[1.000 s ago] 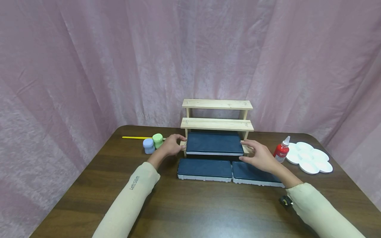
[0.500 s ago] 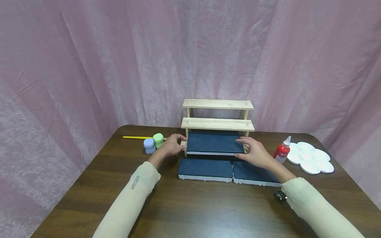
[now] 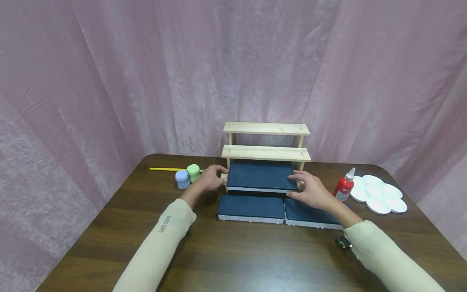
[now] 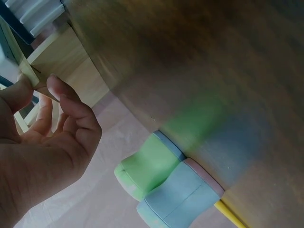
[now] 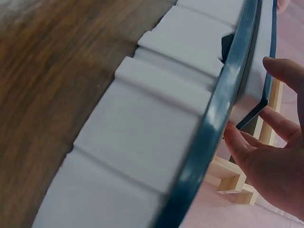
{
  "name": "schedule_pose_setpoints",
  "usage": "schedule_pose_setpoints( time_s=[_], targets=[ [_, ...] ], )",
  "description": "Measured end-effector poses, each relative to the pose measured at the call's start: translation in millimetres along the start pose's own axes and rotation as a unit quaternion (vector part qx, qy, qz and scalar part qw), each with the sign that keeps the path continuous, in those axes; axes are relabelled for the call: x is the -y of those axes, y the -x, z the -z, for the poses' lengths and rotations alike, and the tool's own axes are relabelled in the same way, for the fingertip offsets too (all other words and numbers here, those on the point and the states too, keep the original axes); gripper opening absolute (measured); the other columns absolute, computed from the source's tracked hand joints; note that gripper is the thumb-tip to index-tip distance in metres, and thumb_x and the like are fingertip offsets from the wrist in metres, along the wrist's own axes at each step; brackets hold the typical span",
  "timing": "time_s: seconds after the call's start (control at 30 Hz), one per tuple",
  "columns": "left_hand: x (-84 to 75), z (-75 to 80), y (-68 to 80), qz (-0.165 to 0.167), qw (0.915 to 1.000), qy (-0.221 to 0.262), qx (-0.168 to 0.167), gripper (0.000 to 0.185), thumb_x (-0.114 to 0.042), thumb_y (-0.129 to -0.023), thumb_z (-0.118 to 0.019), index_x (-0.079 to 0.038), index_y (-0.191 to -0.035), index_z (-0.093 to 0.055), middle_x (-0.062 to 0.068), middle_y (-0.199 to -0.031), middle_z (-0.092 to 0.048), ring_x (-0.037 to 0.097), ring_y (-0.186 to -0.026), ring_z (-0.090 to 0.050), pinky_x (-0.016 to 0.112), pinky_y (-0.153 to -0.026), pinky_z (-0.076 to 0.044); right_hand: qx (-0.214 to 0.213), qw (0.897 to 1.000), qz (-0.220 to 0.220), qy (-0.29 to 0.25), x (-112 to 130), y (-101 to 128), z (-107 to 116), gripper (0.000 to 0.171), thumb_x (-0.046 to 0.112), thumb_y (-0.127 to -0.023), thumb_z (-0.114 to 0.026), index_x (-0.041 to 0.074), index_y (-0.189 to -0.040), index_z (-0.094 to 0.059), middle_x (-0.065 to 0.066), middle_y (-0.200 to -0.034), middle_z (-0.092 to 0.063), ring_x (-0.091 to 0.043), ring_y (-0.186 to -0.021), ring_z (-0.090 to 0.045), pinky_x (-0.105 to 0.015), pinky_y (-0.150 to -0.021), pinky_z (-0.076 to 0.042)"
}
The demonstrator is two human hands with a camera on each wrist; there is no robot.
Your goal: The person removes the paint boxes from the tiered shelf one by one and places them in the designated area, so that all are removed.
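Note:
A flat box (image 3: 262,176) with a dark blue lid and pale sides lies on the lowest step of a three-tier wooden stand (image 3: 266,152). My left hand (image 3: 211,178) pinches the left end of that step between thumb and fingers; the wood shows at the fingertips in the left wrist view. At the box's other end, my right hand (image 3: 313,190) grips it with thumb and fingers at its edges, as the box end (image 5: 251,97) in the right wrist view shows. In front lie two similar boxes, a left one (image 3: 251,207) and a right one (image 3: 310,213) partly hidden by my right hand.
Left of the stand are a blue jar (image 3: 182,179), a green jar (image 3: 193,172) and a yellow-handled brush (image 3: 167,169). A red bottle (image 3: 344,186) and a white flower-shaped palette (image 3: 379,194) stand to the right. A pink curtain (image 3: 182,81) hangs behind the table.
My right hand has moved slightly left, from the step's right end in to the box's right end. The box has barely shifted; my left hand stays at the step.

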State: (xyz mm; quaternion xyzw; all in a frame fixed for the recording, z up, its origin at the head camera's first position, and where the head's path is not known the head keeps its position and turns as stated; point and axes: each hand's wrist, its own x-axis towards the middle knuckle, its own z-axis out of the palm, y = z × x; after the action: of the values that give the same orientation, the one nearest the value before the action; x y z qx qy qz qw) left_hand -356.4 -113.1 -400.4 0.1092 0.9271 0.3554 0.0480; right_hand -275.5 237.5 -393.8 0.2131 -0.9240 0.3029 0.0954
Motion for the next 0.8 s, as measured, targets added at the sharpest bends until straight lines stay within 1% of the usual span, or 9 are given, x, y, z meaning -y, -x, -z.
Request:
schedule_pose_setpoints(
  time_s=[0.2,0.3,0.4,0.43,0.47,0.57,0.67,0.73,0.8],
  targets=[
    [-0.9,0.8,0.7,-0.001,1.0000,0.002,-0.002,0.032,-0.016,-0.091,-0.073,-0.011,-0.122,-0.067,0.013,-0.132,-0.060,0.028,-0.101,-0.057,0.038,-0.086,-0.047,-0.004,1.000,0.006,0.012,0.5,-0.1,0.3,0.053,0.021,-0.081,-0.083,-0.004,-0.123,-0.065,-0.030,-0.135,-0.052,-0.046,-0.113,-0.060,-0.054,-0.085,-0.053],
    [-2.0,1.3,1.6,0.001,1.0000,0.007,-0.001,0.032,-0.015,-0.090,-0.073,-0.010,-0.122,-0.067,0.014,-0.132,-0.059,0.029,-0.101,-0.057,0.038,-0.086,-0.048,-0.012,1.000,0.010,0.018,-1.4,-2.9,1.3,0.054,0.024,-0.080,-0.084,-0.004,-0.122,-0.065,-0.026,-0.128,-0.057,-0.042,-0.110,-0.060,-0.054,-0.085,-0.054],
    [-2.3,1.6,2.2,-0.002,1.0000,0.007,-0.004,0.031,-0.013,-0.090,-0.072,-0.010,-0.120,-0.067,0.015,-0.130,-0.060,0.028,-0.098,-0.058,0.037,-0.083,-0.048,-0.014,1.000,0.010,0.024,-2.7,-6.6,2.2,0.058,0.026,-0.079,-0.085,-0.003,-0.124,-0.064,-0.024,-0.124,-0.057,-0.040,-0.109,-0.058,-0.056,-0.088,-0.052],
    [-2.6,1.7,2.8,-0.003,1.0000,0.008,-0.004,0.030,-0.013,-0.090,-0.072,-0.009,-0.120,-0.067,0.016,-0.130,-0.060,0.029,-0.096,-0.059,0.037,-0.082,-0.048,-0.009,1.000,0.007,0.025,-3.0,-7.5,2.4,0.060,0.028,-0.079,-0.084,-0.003,-0.125,-0.064,-0.024,-0.125,-0.056,-0.040,-0.110,-0.057,-0.057,-0.089,-0.051],
    [-2.6,1.6,3.3,-0.005,1.0000,0.007,-0.005,0.030,-0.012,-0.090,-0.072,-0.009,-0.119,-0.067,0.016,-0.130,-0.060,0.028,-0.098,-0.057,0.036,-0.083,-0.047,-0.004,1.000,0.003,0.028,-3.0,-8.6,2.5,0.062,0.029,-0.079,-0.084,-0.003,-0.127,-0.063,-0.025,-0.128,-0.055,-0.041,-0.112,-0.056,-0.059,-0.091,-0.049],
    [-2.6,0.8,4.9,-0.007,0.9999,0.005,-0.007,0.030,-0.012,-0.089,-0.073,-0.009,-0.119,-0.068,0.015,-0.129,-0.060,0.026,-0.097,-0.056,0.035,-0.083,-0.046,0.019,0.999,-0.006,0.039,-2.6,-11.3,2.9,0.068,0.034,-0.079,-0.083,-0.003,-0.132,-0.059,-0.030,-0.138,-0.047,-0.047,-0.121,-0.050,-0.064,-0.097,-0.043],
    [-1.2,-0.2,3.6,-0.004,0.9999,0.015,-0.003,0.033,-0.014,-0.089,-0.074,-0.009,-0.121,-0.067,0.015,-0.127,-0.060,0.025,-0.084,-0.060,0.034,-0.079,-0.047,0.038,0.998,-0.012,0.049,-2.0,-14.7,3.6,0.074,0.038,-0.078,-0.083,-0.001,-0.136,-0.056,-0.033,-0.147,-0.037,-0.053,-0.130,-0.041,-0.068,-0.101,-0.035],
    [-0.5,-0.7,2.6,-0.004,0.9998,0.018,-0.002,0.033,-0.015,-0.089,-0.074,-0.009,-0.121,-0.067,0.015,-0.126,-0.060,0.026,-0.073,-0.062,0.034,-0.076,-0.048,0.048,0.997,-0.015,0.052,-1.7,-16.9,4.3,0.077,0.039,-0.078,-0.082,0.001,-0.138,-0.055,-0.034,-0.149,-0.033,-0.055,-0.133,-0.037,-0.070,-0.102,-0.032],
    [-0.3,-0.8,2.3,-0.008,0.9998,0.019,-0.003,0.034,-0.015,-0.089,-0.074,-0.009,-0.122,-0.067,0.015,-0.126,-0.060,0.026,-0.074,-0.062,0.035,-0.077,-0.048,0.057,0.997,-0.019,0.053,-2.2,-18.4,4.7,0.078,0.040,-0.078,-0.082,0.002,-0.139,-0.054,-0.033,-0.151,-0.031,-0.055,-0.134,-0.034,-0.070,-0.103,-0.030]
  ],
)
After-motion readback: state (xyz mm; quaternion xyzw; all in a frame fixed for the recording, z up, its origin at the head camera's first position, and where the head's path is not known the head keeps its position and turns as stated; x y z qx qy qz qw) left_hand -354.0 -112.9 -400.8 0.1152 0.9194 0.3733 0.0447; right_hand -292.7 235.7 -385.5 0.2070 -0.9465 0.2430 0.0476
